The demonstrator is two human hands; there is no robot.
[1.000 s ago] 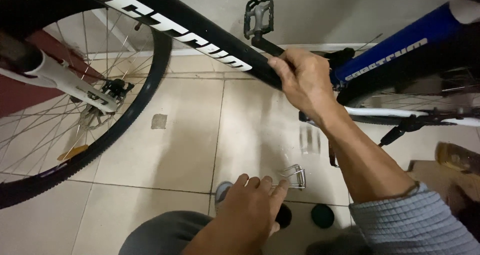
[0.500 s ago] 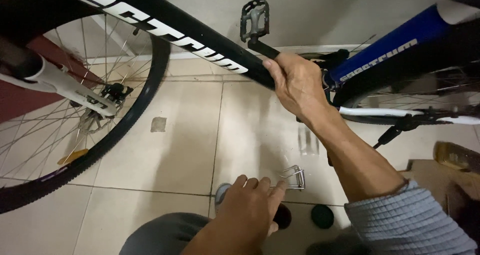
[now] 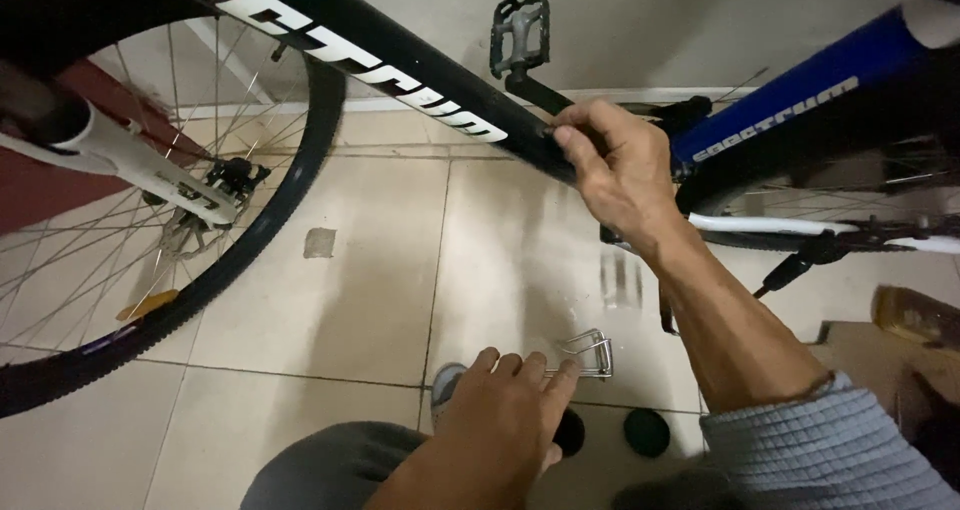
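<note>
Gripping the single black down tube (image 3: 400, 80) of one bicycle, the right hand (image 3: 620, 170) is closing around it, while the left hand (image 3: 505, 420) is reaching open-fingered, fingertips just beside one wire bottle cage (image 3: 590, 355) lying on the floor tiles (image 3: 350, 290).

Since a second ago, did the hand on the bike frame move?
Hardly. The right hand keeps its hold on the black frame tube, just below the pedal, as before; the camera shifted a little instead.
</note>
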